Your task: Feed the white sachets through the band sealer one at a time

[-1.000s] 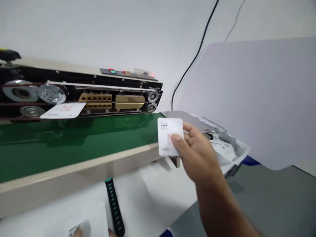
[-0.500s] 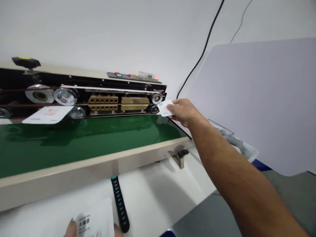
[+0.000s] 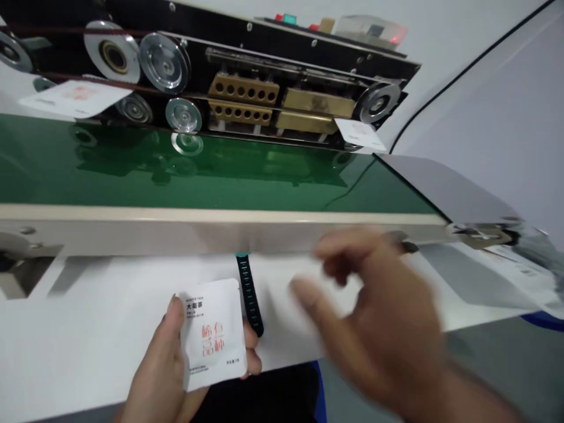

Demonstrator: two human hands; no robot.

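Note:
My left hand holds a white tea sachet with red and black print, thumb on one edge and fingers behind the other. Blurred by motion, my right hand hovers to the right of that sachet, thumb and forefinger apart and nothing between them. A second sachet has its edge at the right-end rollers of the band sealer. Farther left, a third sachet sticks out from the sealer's bands above the green conveyor belt.
A black strap with green marks lies on the white table in front of the conveyor. At the right, clear plastic wrapping lies near more white packets. A black cable runs along the wall.
My right hand has let go of the sachet at the sealer's right end and come back toward my left hand. The view has shifted, with the left-hand sachet now fully in sight.

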